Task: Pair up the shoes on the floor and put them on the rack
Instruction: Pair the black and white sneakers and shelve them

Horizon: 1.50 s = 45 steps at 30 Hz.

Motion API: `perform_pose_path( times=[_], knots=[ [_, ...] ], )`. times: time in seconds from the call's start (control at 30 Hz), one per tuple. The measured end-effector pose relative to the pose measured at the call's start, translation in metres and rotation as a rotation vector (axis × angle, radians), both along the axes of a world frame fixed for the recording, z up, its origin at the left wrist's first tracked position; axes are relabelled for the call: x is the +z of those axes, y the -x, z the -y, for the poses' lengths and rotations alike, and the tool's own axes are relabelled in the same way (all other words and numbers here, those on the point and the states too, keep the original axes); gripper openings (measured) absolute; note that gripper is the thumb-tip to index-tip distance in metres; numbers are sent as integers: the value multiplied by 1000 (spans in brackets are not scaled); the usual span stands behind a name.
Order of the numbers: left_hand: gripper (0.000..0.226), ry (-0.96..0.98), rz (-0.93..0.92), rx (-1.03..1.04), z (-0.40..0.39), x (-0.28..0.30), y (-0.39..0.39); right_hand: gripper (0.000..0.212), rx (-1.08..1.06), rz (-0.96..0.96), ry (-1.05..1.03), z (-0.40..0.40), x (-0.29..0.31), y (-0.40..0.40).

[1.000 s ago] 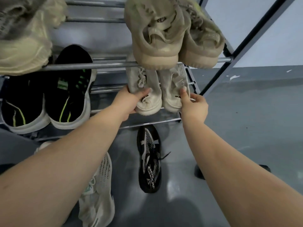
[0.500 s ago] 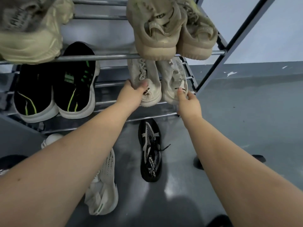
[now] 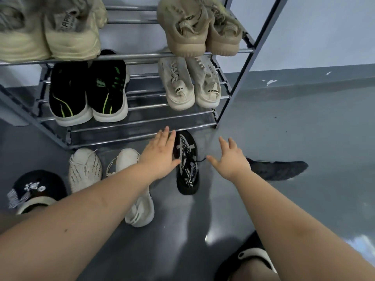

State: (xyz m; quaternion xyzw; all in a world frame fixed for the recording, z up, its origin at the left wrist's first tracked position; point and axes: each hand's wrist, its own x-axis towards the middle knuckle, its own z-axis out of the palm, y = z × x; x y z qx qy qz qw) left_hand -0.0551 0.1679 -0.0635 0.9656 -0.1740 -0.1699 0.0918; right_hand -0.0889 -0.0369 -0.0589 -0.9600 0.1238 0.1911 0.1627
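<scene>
Two hands, left (image 3: 160, 155) and right (image 3: 230, 159), hover empty with fingers spread over the black shoe (image 3: 187, 165) on the floor (image 3: 304, 128), likely to gather it with its mate (image 3: 278, 169) lying right, toward the rack (image 3: 142, 118).

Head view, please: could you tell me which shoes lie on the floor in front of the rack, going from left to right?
White knit shoe → second white shoe, partly under the left arm → black patterned shoe between the hands → dark shoe furthest right.
</scene>
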Motion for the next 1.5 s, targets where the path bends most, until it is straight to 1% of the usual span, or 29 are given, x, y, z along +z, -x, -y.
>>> perform_pose_path(
  times=[0.13,0.27,0.37,0.47,0.63,0.83,0.97,1.17,1.3,1.43,1.5],
  knots=[
    [86,-135,-81,-111,-15,-17,30,78,104,-104,112,-2,-10,30],
    [84,-227,-101,-184,-22,-25,48,77,144,-101,127,-6,-12,40],
    [83,-235,-107,-214,-15,-24,52,77,162,-99,126,-6,-15,42],
    [83,-204,-118,-214,0,-23,47,77,144,-115,137,4,-20,44],
    [81,-118,-150,-202,45,-24,35,76,11,-116,130,42,-25,45],
    [77,-58,-189,-247,109,-45,18,76,-180,-160,157,108,-37,55],
    [76,-10,-246,-243,157,-61,7,73,-240,-190,186,144,-43,51],
    [75,93,-353,-270,212,-81,5,66,-208,-169,259,176,-60,38],
    [73,158,-453,-260,231,-97,4,70,-164,-185,255,190,-71,26],
    [58,227,-476,-146,241,-109,-6,72,-88,-238,270,199,-81,19],
    [50,241,-472,-140,243,-111,-12,72,-64,-242,303,201,-83,15]
  ],
)
